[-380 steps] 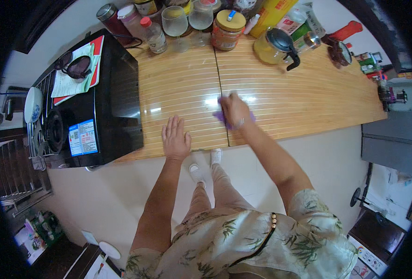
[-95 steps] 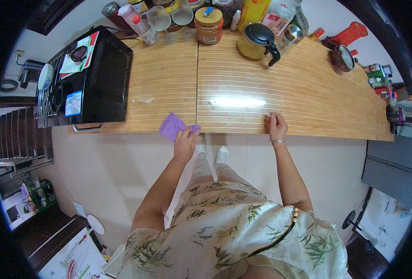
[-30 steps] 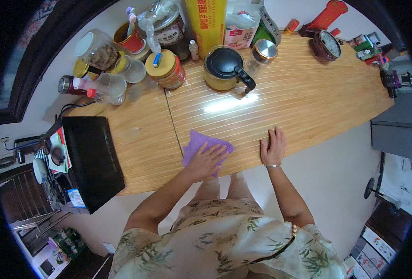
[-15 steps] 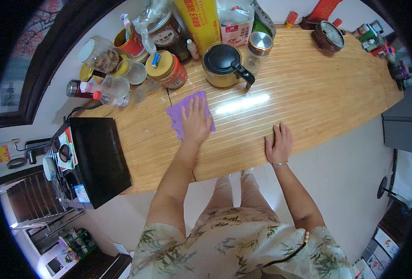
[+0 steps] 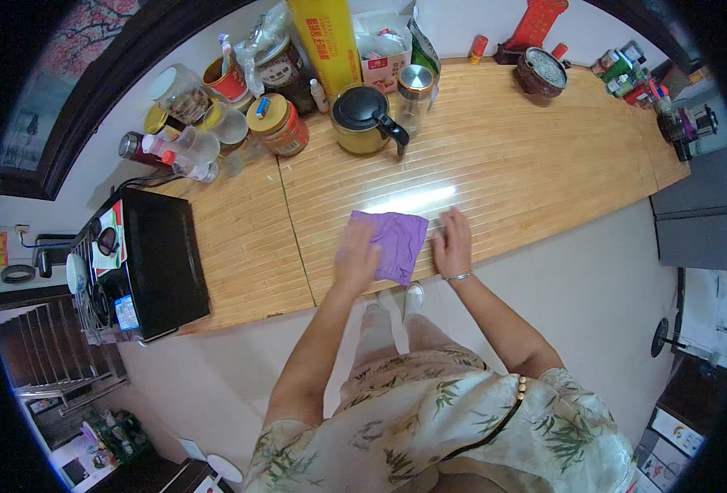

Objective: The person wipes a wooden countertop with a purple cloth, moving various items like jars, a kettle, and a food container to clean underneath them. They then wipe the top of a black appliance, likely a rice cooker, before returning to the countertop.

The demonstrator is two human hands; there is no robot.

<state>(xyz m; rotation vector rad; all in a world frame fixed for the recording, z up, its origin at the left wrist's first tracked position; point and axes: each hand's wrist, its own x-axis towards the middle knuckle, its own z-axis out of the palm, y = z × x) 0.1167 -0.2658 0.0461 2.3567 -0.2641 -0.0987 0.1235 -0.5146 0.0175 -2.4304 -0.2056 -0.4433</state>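
A purple cloth [image 5: 402, 246] lies spread on the light wooden table [image 5: 495, 148], close to its front edge. At the cloth's left side is my left hand [image 5: 357, 256], smeared by motion; whether its fingers grip the cloth cannot be made out. My right hand [image 5: 452, 245], with a bracelet at the wrist, rests on the table just right of the cloth. Its fingers are stretched out and slightly apart, holding nothing.
Behind the cloth stand a glass pot with a black lid [image 5: 359, 119] and a lidded glass [image 5: 414, 99]. Several jars and bottles crowd the back left, near a yellow-lidded jar [image 5: 278, 123]. A black box-shaped appliance [image 5: 162, 255] sits left; a dark bowl [image 5: 541, 76] back right.
The cloth has come nearer and to the right, toward the front edge, and my left hand has moved the same way. My right hand is now beside the cloth. The view has shifted.
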